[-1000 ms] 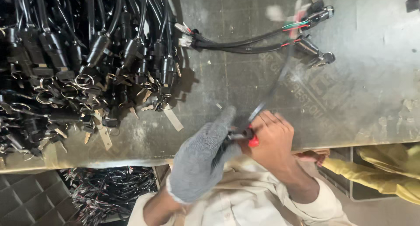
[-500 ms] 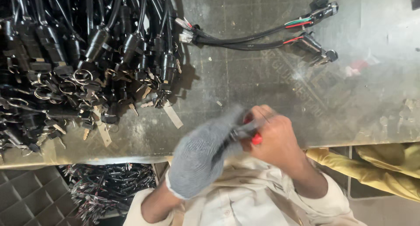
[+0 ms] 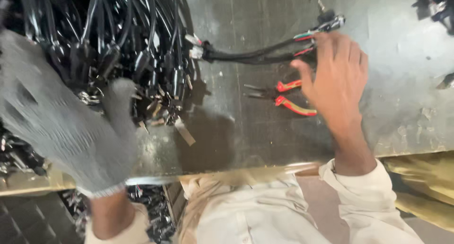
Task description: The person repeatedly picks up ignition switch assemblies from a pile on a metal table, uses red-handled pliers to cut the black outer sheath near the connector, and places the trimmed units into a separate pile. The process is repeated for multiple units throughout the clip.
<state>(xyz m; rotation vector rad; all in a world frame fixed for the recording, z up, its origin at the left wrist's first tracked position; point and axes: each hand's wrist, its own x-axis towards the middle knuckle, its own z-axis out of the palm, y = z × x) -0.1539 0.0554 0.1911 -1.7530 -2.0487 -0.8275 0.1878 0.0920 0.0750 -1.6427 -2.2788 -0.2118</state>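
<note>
The short black cable harness (image 3: 265,55) lies on the metal bench (image 3: 402,83), and I see my bare right hand (image 3: 338,76) spread open over its coloured end, red-handled pliers (image 3: 283,96) just beside. My gloved left hand (image 3: 61,116) hangs open over the black cable pile (image 3: 118,40).

Only labels showed, no packages, signs or screens: small pale tan tags hung from the black cable pile (image 3: 118,50), the plainest a narrow rectangular tag (image 3: 184,133) lying slantwise on the metal table (image 3: 265,140) just off the pile's lower right edge.
</note>
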